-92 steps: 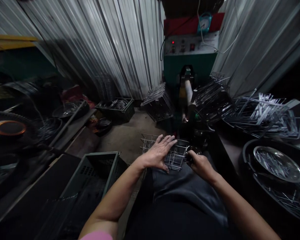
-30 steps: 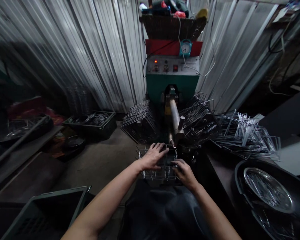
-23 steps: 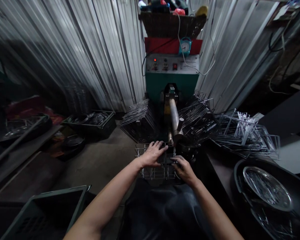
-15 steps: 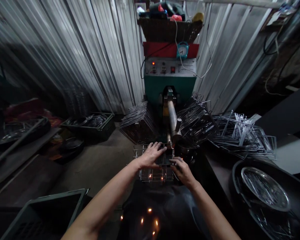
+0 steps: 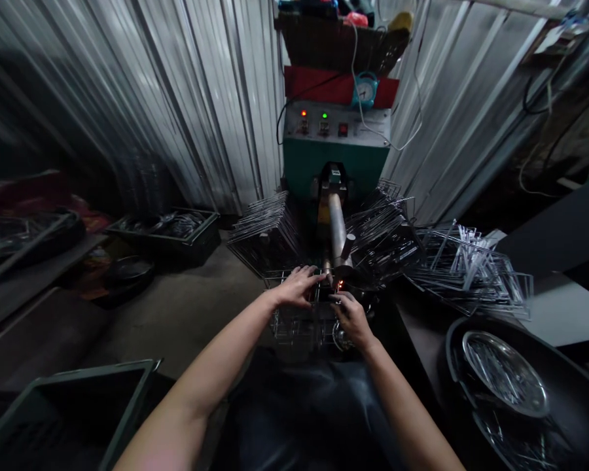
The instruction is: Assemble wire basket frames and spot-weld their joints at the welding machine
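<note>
A wire rack (image 5: 289,325) of thin metal rods is in front of me, its right side at the welding machine's electrodes (image 5: 328,267). My left hand (image 5: 295,288) grips the rack from above, fingers along its far edge and thumb beneath. At its right edge, my right hand (image 5: 352,318) is closed with the fingertips pinched at the rods; the exact spot is dim. Orange sparks glow just above the right fingertips, below the machine's thick metal arm (image 5: 338,226). On the green welding machine (image 5: 336,163), a red and a green light are lit.
Wire frames are stacked left (image 5: 265,232) and right (image 5: 385,242) of the machine. More loose frames (image 5: 471,268) lie farther right. A black tub (image 5: 454,356) bears a metal bowl (image 5: 537,409) of rods. Plastic crates (image 5: 150,376) stand at left.
Both hands and the rack have shifted slightly toward the electrodes. The green light has come on. Sparks that were scattered over my lap and the rack are gone, with a fresh glow at the electrodes.
</note>
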Demonstrator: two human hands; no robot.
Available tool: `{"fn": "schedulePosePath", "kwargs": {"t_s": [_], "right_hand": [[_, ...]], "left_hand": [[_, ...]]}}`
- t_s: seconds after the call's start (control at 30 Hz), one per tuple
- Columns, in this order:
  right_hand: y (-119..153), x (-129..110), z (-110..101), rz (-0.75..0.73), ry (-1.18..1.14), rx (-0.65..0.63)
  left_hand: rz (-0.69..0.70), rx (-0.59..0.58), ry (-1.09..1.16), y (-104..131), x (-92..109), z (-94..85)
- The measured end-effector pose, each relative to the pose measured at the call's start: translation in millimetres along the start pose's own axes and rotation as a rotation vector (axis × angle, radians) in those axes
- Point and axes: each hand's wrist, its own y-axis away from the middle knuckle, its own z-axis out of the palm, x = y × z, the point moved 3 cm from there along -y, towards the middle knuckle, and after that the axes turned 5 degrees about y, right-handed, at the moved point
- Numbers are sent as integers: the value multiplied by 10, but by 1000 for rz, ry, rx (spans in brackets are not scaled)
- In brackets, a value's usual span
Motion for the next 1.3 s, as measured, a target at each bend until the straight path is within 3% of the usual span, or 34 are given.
{"fn": "schedulePosePath", "kwargs": {"t_s": [0.37,0.87,1.07,1.17,1.3], "right_hand": [[435,157,77,357,-113,133],[127,365,89,354,-131,196],[74,379,94,394,-131,200],[318,428,-59,485,-93,246],[1153,464,-306,594,-83,250]], "left_hand": [[14,66,47,84,-34,48],[-51,106,106,-206,-222,44],[-66,91,1,-240,-174,33],[-64,59,-5,-191,-160,4],[-99,-11,5,39,-329,8]]}}
